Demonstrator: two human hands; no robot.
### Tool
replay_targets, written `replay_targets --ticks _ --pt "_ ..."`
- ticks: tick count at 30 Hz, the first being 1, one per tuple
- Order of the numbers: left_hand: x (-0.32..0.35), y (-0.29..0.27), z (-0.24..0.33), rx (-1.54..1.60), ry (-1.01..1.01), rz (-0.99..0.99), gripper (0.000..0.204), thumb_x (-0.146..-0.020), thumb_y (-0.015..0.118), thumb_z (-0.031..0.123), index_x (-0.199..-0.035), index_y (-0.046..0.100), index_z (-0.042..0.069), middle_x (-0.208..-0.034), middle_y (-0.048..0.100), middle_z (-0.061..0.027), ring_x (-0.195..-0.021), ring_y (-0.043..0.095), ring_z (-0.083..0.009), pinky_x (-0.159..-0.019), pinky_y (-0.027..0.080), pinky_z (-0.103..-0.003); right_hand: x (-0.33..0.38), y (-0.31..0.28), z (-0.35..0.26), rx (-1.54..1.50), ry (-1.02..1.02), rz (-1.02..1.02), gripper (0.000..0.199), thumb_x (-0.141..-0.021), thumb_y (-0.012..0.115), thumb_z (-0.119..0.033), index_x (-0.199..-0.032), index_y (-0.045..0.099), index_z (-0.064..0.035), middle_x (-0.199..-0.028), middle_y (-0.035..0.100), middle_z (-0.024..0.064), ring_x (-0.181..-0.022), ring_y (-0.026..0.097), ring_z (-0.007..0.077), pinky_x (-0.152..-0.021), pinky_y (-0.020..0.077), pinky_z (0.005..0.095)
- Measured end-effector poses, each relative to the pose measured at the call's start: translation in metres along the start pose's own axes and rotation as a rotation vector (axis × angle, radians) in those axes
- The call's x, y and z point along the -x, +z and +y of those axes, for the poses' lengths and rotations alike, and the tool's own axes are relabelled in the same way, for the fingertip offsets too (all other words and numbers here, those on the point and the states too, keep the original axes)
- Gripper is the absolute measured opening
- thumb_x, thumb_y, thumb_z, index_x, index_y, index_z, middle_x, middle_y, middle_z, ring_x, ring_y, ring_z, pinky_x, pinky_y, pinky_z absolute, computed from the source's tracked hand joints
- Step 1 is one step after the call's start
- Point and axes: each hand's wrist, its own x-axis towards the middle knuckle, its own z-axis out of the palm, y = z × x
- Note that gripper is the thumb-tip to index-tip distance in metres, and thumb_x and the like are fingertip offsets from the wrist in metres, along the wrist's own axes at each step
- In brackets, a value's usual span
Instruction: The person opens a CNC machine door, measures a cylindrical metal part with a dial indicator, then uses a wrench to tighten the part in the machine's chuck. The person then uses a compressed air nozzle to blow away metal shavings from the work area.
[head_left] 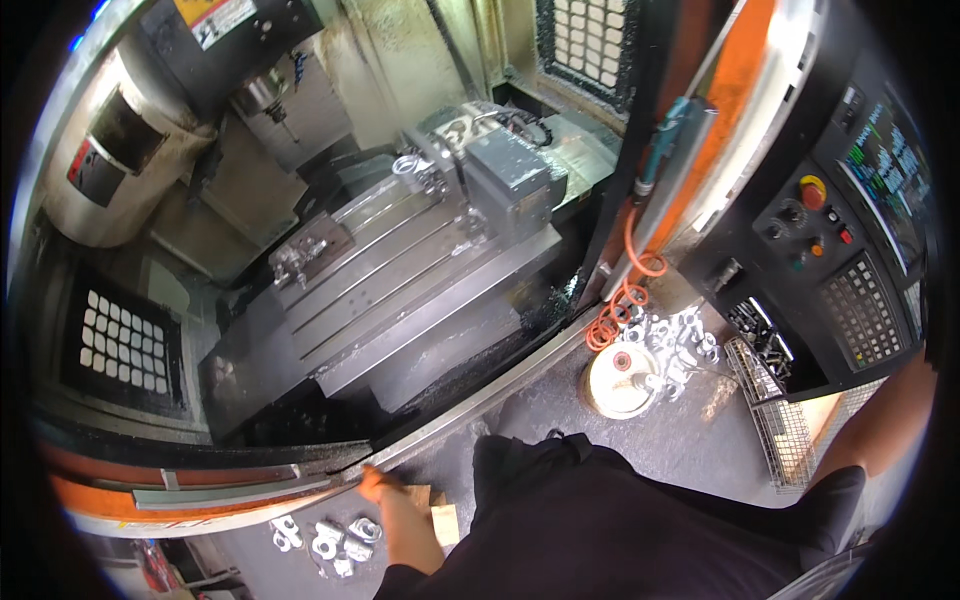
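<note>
My left hand (373, 484), in an orange glove, is at the end of the orange sliding door (240, 498) of a milling machine, by the sill. Its fingers are too small to make out, so whether they grip the door edge is unclear. My right forearm (892, 420) rises along the right rim beside the control panel (790, 230), and the hand at its end is out of sight. Inside the machine, a slotted steel table (380, 270) carries a small fixture (312, 250) at its left and a rotary unit (508, 180) at its right. A spindle with a tool (270, 100) hangs above.
Several silvery metal parts (345, 540) lie on the floor left of my arm, beside a piece of cardboard (445, 522). More shiny parts (685, 340) surround a round pale tub (618, 385). A coiled orange air hose (625, 300) hangs there. A wire basket (770, 425) stands at right.
</note>
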Motion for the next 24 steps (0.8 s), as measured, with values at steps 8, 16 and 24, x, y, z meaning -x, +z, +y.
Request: replay_targets --ticks 8,16,24 --pt "0.045 0.160 0.131 0.041 0.358 -0.474 0.058 -0.096 0.063 0.036 -0.140 0.054 0.000 -0.136 0.058 -0.0277 -0.120 0.058 -0.0425 -0.102 0.047 -0.050 0.133 0.210 -0.037 -0.287 0.079 -0.466 0.040 -0.107 0.051 -0.031 -0.132 0.060 0.0004 -0.100 0.072 0.0073 -0.064 0.057 0.0089 -0.056 0.0441 0.0200" --pt "-0.087 0.275 0.317 -0.077 0.830 -0.210 0.049 -0.096 0.062 0.033 -0.134 0.060 0.002 -0.131 0.062 -0.0278 -0.123 0.057 -0.0456 -0.104 0.046 -0.048 0.219 0.449 -0.043 -0.703 0.295 -0.862 0.045 -0.106 0.057 -0.021 -0.140 0.049 0.0077 -0.112 0.065 0.0132 -0.064 0.051 0.0064 -0.060 0.0405 0.0180" --pt "-0.203 0.429 0.452 -0.184 1.278 -0.102 0.044 -0.096 0.058 0.036 -0.125 0.067 0.005 -0.122 0.069 -0.0204 -0.115 0.063 -0.0401 -0.101 0.048 -0.048 0.220 0.643 0.012 -0.691 0.174 -0.840 0.042 -0.106 0.058 -0.021 -0.139 0.053 0.0035 -0.120 0.065 0.0123 -0.085 0.057 0.0122 -0.076 0.0479 0.0269"
